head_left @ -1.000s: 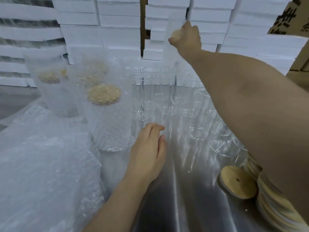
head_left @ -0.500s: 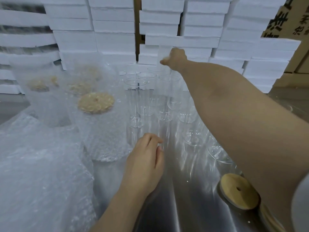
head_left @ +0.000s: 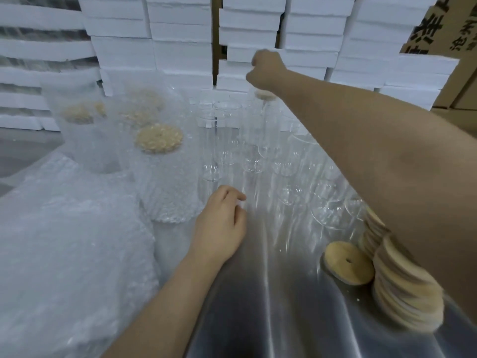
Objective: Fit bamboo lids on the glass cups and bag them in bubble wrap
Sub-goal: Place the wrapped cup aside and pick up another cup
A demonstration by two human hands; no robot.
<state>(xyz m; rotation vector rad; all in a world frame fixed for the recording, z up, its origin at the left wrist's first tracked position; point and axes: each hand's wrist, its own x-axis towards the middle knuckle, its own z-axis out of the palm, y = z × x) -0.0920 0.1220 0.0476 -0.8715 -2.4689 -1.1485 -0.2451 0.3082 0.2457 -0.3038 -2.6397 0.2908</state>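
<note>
Progress looks early to me: few bagged cups (head_left: 165,171) near the counter's (head_left: 271,306) left edge, many glass cups (head_left: 286,164) bare, left grip (head_left: 219,228) loose and empty, right grip (head_left: 265,68) curled, contents unclear.

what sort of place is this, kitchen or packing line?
Likely a warehouse or factory packing station: white foam boxes stacked behind, rows of identical glass cups on a steel table, a stack of bamboo lids, and bagged cups in bubble wrap.
</note>
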